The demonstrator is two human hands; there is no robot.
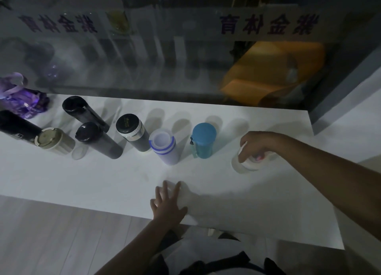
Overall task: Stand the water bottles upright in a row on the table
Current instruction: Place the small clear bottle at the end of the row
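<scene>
The right hand (254,144) is closed from above over the cap of a pale, translucent white plastic bottle (246,161) at the right end of the row, fingers curled round its top; the left hand (167,204) lies open and flat, fingers spread, on the near edge of the white table (103,182), holding nothing. The pale bottle appears upright, its long axis vertical and its base on the tabletop, though the hand hides much of it; it stands well apart from the blue-lidded teal plastic bottle (203,140) to its left. Further left stand a white bottle with blue bands (164,149), a dark flask with a steel collar (132,132), a tall black bottle (97,139), a second tall black bottle (82,111) farther back, and a cream-lidded tumbler (54,140); all seem to point upward, leaning only through the wide lens. At the far left a purple bag (19,99) sits behind a black cylinder (15,126) whose pose I cannot tell. The pale bottle looks light, stiff and smooth, likely easy to tip; a grip low round the body would probably steady it better than the cap.
</scene>
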